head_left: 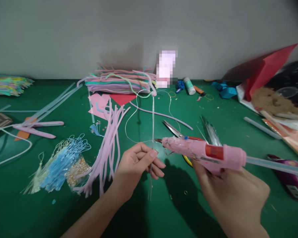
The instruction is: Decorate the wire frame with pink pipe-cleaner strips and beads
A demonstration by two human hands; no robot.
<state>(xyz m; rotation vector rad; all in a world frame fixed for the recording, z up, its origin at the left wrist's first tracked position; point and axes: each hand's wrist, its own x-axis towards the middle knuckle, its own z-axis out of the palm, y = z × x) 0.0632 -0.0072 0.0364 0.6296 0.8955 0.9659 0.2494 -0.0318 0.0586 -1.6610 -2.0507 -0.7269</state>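
Observation:
My left hand pinches the lower stem of a thin wire frame between thumb and fingers. The frame has two looped sides, a straight middle and a small pale pink knob on top. Below my fingers the wire ends hang loose. My right hand is wrapped round a pink hot glue gun, whose trigger fingers are mostly hidden. Its dark nozzle is at the wire junction just above my left fingertips; whether it touches is unclear. A clear glue stick sticks out of the gun's rear.
Scissors lie partly behind the glue gun, near a bundle of wires. Lilac pipe cleaners, blue tassels and a bag of gold beads lie at left. More pipe cleaners are stacked against the wall. A purple tool is at right.

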